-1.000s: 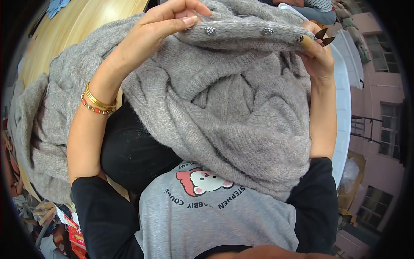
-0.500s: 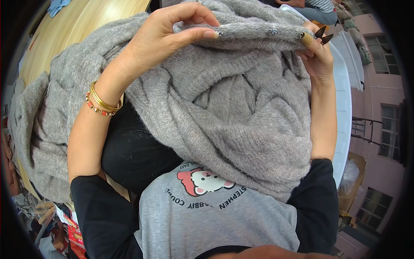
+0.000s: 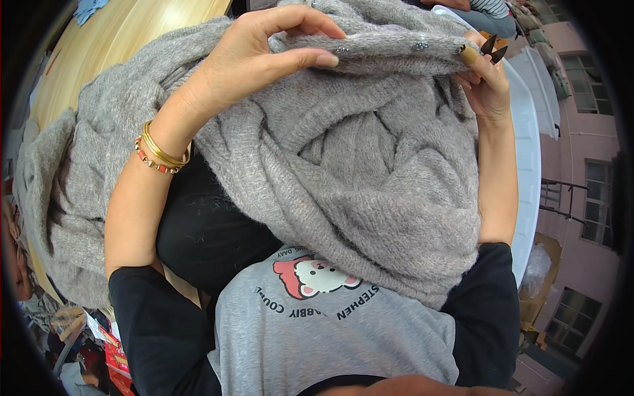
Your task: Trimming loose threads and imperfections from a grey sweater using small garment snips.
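A large grey knit garment [image 3: 370, 218] lies bunched over my lap and the table. Along its folded upper edge sit small sparkly buttons [image 3: 421, 45]. My left hand [image 3: 257, 53] loosely pinches this edge between thumb and fingers, just beside one button. At the edge's other end, my right hand [image 3: 490, 82] is closed on the knit; its thumb, with a yellowish-tan cover [image 3: 469, 55] over the tip, presses near another button. Two dark pointed blades of thread snips [image 3: 494, 50] stick out past the right fingers. Their handles are hidden in the hand.
A light wooden table [image 3: 132, 46] extends to the far left, with a blue cloth [image 3: 90, 10] on it. A pale blue plastic tub [image 3: 526, 165] stands at my right, beyond it a cardboard box [image 3: 545, 277]. Another person [image 3: 485, 20] sits at the far right.
My left thumb has come off the button beside it and lies slightly lower on the knit, so that button shows more. The right hand has hardly moved; the snips' blades have tilted a little.
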Available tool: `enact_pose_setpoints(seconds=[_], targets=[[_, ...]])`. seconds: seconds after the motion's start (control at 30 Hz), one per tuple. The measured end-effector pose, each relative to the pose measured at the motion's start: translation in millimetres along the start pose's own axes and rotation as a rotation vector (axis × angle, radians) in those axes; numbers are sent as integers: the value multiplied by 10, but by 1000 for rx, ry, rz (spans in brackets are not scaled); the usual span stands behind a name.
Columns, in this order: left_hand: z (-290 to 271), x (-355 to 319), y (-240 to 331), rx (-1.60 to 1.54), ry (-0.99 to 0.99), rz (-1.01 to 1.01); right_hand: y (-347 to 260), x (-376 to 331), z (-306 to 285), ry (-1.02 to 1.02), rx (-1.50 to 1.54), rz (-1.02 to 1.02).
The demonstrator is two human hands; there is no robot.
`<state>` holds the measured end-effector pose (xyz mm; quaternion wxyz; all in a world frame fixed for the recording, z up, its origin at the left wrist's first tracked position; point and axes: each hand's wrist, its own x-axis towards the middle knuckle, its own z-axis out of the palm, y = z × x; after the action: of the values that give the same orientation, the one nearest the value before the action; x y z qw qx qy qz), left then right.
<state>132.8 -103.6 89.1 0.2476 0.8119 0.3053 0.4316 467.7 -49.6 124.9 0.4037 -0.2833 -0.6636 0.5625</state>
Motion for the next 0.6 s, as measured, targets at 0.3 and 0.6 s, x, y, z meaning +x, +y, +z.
enact_pose_setpoints(seconds=[0.3,0.6], targets=[[-3,68,150,-78,36,-37,14,-5,3,89,31,35],[130,165,-363,-557,137,720,105,21,-130,96,26,40]])
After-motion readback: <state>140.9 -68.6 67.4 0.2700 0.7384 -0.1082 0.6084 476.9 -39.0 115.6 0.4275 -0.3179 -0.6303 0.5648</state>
